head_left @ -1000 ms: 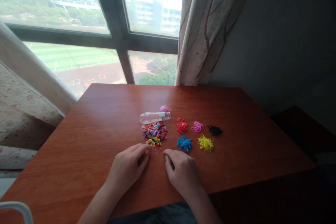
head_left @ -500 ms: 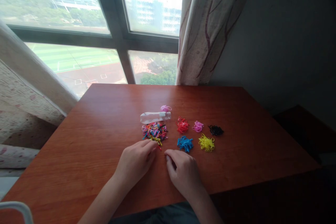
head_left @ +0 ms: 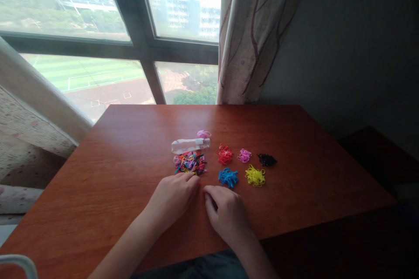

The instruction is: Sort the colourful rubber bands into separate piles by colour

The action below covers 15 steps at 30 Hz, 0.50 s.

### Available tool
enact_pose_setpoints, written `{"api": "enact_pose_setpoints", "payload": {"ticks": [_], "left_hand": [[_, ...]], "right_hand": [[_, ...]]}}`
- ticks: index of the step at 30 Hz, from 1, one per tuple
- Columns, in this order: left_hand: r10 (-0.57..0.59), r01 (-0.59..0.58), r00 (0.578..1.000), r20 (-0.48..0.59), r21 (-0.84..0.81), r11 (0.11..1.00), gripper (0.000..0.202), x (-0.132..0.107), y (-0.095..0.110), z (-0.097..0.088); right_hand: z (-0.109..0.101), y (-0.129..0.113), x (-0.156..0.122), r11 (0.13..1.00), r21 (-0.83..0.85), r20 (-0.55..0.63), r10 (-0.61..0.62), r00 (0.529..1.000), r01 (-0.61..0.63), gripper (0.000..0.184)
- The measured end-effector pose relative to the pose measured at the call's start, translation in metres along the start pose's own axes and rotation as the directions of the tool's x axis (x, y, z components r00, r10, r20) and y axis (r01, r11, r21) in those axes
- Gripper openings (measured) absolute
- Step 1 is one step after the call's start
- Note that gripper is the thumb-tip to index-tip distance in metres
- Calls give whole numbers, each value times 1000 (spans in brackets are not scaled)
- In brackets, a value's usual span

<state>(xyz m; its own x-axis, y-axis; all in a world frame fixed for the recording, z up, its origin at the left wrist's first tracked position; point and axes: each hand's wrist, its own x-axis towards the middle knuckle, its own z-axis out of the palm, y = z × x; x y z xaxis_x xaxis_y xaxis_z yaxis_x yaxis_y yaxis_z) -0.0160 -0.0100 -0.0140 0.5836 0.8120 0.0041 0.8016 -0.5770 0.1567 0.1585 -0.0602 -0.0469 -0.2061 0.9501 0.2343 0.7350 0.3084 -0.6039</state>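
The mixed heap of small coloured rubber bands (head_left: 190,162) lies just beyond my left hand (head_left: 175,194). That hand's fingers are bent together at the heap's near edge, with a speck of red showing by the fingertips; what they hold is hidden. A short gap to the right, my right hand (head_left: 226,209) rests on the table, thumb and fingers closed in a pinch whose contents I cannot see. Sorted piles lie beyond it: blue bands (head_left: 228,177), yellow bands (head_left: 255,176), red bands (head_left: 224,155), pink bands (head_left: 244,155) and black bands (head_left: 266,160).
A clear plastic bottle (head_left: 186,145) lies on its side behind the mixed heap, with a pink translucent item (head_left: 204,134) beside its neck. The brown wooden table (head_left: 108,174) meets a window and a curtain (head_left: 255,30). A white curved bar (head_left: 21,261) shows at lower left.
My left fingers have shifted slightly right over the red and yellow bands at the heap's near edge, covering most of them. My right hand keeps its pose. The whole view has shifted a little.
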Motion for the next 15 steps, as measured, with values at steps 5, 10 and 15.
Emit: {"api": "enact_pose_setpoints", "payload": {"ticks": [5,10,15], "left_hand": [[-39,25,995,-91,-146,989,17,2,-3,-3],[-83,28,982,-170,-302,953,18,22,-1,-16],[-45,10,989,-140,-239,971,17,69,8,-28]], "right_hand": [[-3,-2,1,1000,-6,16,5,1000,-5,20],[-4,-3,2,1000,26,10,11,1000,-12,21],[-3,-3,2,997,68,1,23,1000,-23,22]]}}
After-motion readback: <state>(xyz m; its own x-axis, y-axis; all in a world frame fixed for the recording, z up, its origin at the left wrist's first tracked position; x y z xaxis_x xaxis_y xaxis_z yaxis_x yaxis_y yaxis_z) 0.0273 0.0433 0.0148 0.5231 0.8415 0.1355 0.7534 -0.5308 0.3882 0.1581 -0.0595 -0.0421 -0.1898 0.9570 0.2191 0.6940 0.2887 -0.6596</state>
